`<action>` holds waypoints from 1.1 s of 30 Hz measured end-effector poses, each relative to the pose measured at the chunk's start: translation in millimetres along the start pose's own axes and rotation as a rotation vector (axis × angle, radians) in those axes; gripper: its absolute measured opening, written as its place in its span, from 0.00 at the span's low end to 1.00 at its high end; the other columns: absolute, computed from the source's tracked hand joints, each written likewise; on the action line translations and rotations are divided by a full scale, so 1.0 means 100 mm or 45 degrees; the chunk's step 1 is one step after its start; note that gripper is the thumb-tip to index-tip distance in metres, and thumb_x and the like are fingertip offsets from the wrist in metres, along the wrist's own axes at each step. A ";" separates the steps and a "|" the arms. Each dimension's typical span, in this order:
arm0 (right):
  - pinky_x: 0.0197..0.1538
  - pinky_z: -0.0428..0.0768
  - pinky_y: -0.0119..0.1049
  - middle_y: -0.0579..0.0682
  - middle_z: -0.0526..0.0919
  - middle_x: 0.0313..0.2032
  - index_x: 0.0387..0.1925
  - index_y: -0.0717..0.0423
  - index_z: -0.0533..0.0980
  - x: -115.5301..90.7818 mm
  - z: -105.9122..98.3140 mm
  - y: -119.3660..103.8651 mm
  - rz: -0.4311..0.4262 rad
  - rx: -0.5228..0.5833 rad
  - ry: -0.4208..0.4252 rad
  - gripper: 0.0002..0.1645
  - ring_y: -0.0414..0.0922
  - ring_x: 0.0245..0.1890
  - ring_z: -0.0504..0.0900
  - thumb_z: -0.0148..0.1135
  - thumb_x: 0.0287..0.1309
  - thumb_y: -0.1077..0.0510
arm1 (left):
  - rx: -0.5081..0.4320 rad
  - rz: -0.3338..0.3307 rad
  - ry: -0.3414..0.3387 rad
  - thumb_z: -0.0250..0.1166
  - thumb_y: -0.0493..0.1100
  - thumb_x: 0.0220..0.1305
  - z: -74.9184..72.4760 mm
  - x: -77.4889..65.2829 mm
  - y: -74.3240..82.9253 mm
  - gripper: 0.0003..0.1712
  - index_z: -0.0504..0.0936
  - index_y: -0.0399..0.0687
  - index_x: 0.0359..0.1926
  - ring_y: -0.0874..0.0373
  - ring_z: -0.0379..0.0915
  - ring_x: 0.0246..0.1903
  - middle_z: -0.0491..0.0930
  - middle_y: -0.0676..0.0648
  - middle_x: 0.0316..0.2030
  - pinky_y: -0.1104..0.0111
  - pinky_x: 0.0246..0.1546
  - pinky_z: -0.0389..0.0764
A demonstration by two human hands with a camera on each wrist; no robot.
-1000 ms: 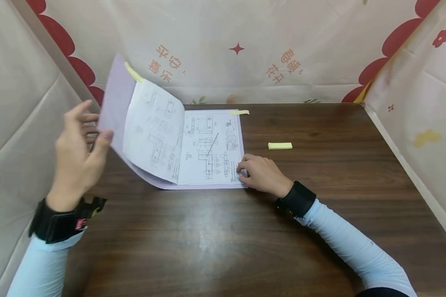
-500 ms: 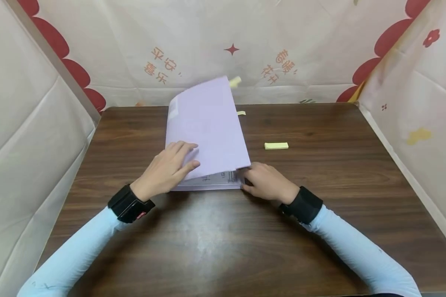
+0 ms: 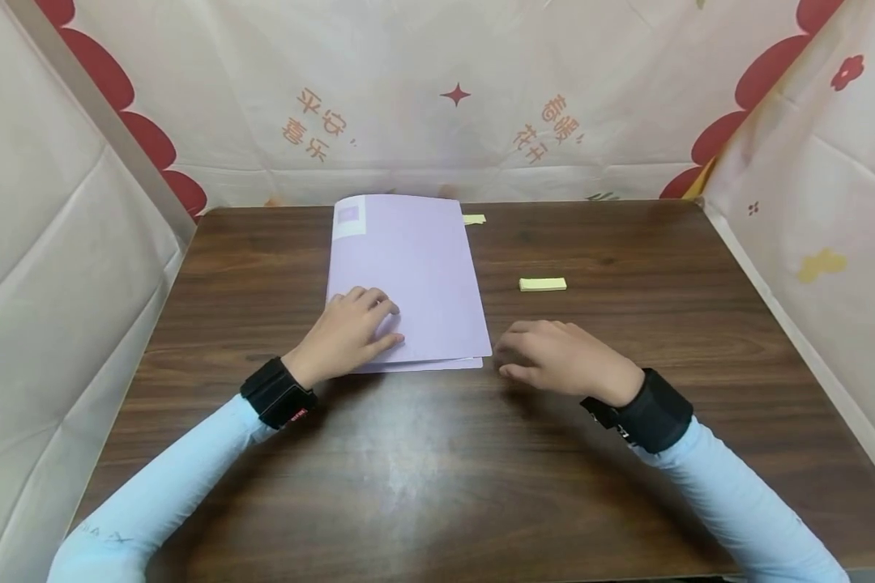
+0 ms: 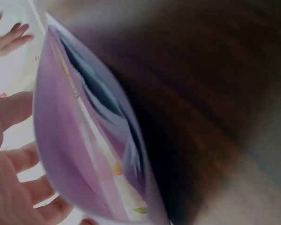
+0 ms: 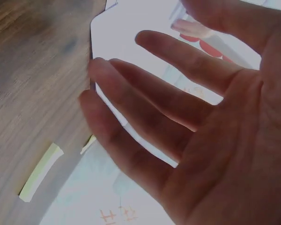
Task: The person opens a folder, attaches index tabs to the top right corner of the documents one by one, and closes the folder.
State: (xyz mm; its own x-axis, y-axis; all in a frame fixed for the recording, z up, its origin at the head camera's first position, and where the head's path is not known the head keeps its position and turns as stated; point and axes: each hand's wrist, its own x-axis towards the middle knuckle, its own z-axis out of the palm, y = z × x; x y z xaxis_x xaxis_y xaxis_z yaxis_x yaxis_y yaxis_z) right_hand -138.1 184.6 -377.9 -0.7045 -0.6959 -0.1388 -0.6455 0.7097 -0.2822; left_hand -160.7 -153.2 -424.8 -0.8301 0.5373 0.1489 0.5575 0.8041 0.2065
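A lavender folder (image 3: 416, 267) lies closed over its papers at the table's far middle, its cover slightly raised along the near edge. A pale label (image 3: 349, 216) marks its upper left corner. My left hand (image 3: 353, 332) rests with spread fingers on the cover's lower left part. To the right of the folder's lower right corner, my right hand (image 3: 557, 358) hovers with loosely bent fingers and holds nothing. The right wrist view shows that hand's palm (image 5: 215, 136) and relaxed fingers. In the left wrist view the folder (image 4: 61, 136) gapes at its edge, beside the left fingers.
A pad of yellow sticky notes (image 3: 543, 284) lies on the brown wooden table (image 3: 598, 502), right of the folder. One yellow tab (image 3: 474, 219) sticks out from the folder's upper right edge. Printed cloth (image 3: 408, 97) hangs behind the table and along both sides.
The left hand has swung the cover and upper pages over from left to right, and the folder has closed. The right hand has let go of the lower right corner and moved slightly right.
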 end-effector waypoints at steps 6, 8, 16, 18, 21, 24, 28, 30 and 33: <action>0.47 0.86 0.45 0.52 0.86 0.50 0.55 0.55 0.83 0.05 0.02 0.05 0.025 0.010 0.026 0.19 0.46 0.47 0.86 0.69 0.66 0.53 | 0.122 0.060 -0.087 0.70 0.60 0.66 0.08 0.02 0.07 0.27 0.84 0.46 0.56 0.42 0.75 0.58 0.80 0.40 0.59 0.49 0.49 0.83; 0.48 0.86 0.46 0.52 0.86 0.52 0.56 0.55 0.83 0.06 0.04 0.07 0.040 0.022 0.023 0.19 0.47 0.49 0.86 0.69 0.66 0.52 | 0.151 0.097 -0.111 0.71 0.59 0.65 0.09 0.02 0.09 0.28 0.83 0.45 0.56 0.41 0.76 0.57 0.80 0.39 0.58 0.49 0.46 0.85; 0.46 0.85 0.45 0.52 0.84 0.54 0.53 0.53 0.84 0.10 0.08 0.09 0.041 0.032 0.061 0.17 0.47 0.46 0.86 0.69 0.66 0.53 | 0.070 0.082 -0.241 0.72 0.60 0.64 0.02 0.03 0.11 0.32 0.80 0.46 0.61 0.41 0.73 0.63 0.77 0.37 0.63 0.47 0.51 0.84; 0.44 0.85 0.44 0.52 0.84 0.54 0.52 0.53 0.84 0.12 0.08 0.09 0.030 0.026 0.100 0.16 0.46 0.45 0.86 0.69 0.67 0.52 | 0.058 0.073 -0.247 0.72 0.60 0.65 -0.02 0.05 0.11 0.32 0.80 0.47 0.61 0.41 0.72 0.63 0.76 0.38 0.63 0.48 0.53 0.83; 0.43 0.85 0.42 0.51 0.84 0.53 0.51 0.53 0.85 0.14 0.07 0.07 0.014 0.032 0.174 0.15 0.45 0.43 0.86 0.68 0.67 0.52 | 0.059 0.079 -0.206 0.71 0.60 0.66 -0.09 0.06 0.11 0.30 0.82 0.46 0.60 0.42 0.72 0.61 0.78 0.38 0.61 0.51 0.54 0.83; 0.41 0.84 0.40 0.50 0.84 0.52 0.49 0.53 0.86 0.17 0.05 0.04 -0.010 0.048 0.246 0.14 0.44 0.40 0.86 0.68 0.67 0.52 | 0.068 0.087 -0.152 0.70 0.59 0.67 -0.15 0.07 0.13 0.28 0.83 0.46 0.58 0.42 0.74 0.57 0.79 0.38 0.59 0.53 0.53 0.83; 0.38 0.81 0.37 0.50 0.84 0.52 0.48 0.52 0.86 0.21 0.01 0.01 -0.029 0.062 0.328 0.12 0.43 0.36 0.84 0.68 0.66 0.53 | 0.049 0.091 -0.097 0.71 0.58 0.66 -0.19 0.08 0.16 0.25 0.85 0.46 0.55 0.43 0.74 0.55 0.80 0.39 0.57 0.55 0.52 0.82; 0.36 0.80 0.35 0.50 0.84 0.50 0.47 0.52 0.86 0.23 0.01 -0.01 -0.034 0.064 0.355 0.11 0.43 0.34 0.83 0.68 0.66 0.53 | 0.033 0.101 -0.070 0.73 0.56 0.65 -0.20 0.08 0.17 0.23 0.85 0.46 0.53 0.44 0.74 0.55 0.80 0.40 0.57 0.56 0.52 0.81; 0.36 0.79 0.35 0.50 0.84 0.49 0.47 0.52 0.85 0.25 0.01 -0.03 -0.048 0.070 0.387 0.11 0.45 0.34 0.83 0.68 0.67 0.53 | 0.013 0.129 -0.028 0.74 0.54 0.64 -0.24 0.07 0.19 0.21 0.86 0.47 0.51 0.44 0.73 0.55 0.80 0.40 0.57 0.56 0.53 0.80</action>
State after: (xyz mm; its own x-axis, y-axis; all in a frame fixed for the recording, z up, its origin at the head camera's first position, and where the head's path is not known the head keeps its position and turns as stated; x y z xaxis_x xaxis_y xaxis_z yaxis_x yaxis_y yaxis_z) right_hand -153.7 165.1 -381.7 -0.7416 -0.6513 0.1606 -0.6617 0.6711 -0.3342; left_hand -156.0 -140.2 -396.6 -0.7696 0.6214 0.1473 0.6386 0.7478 0.1815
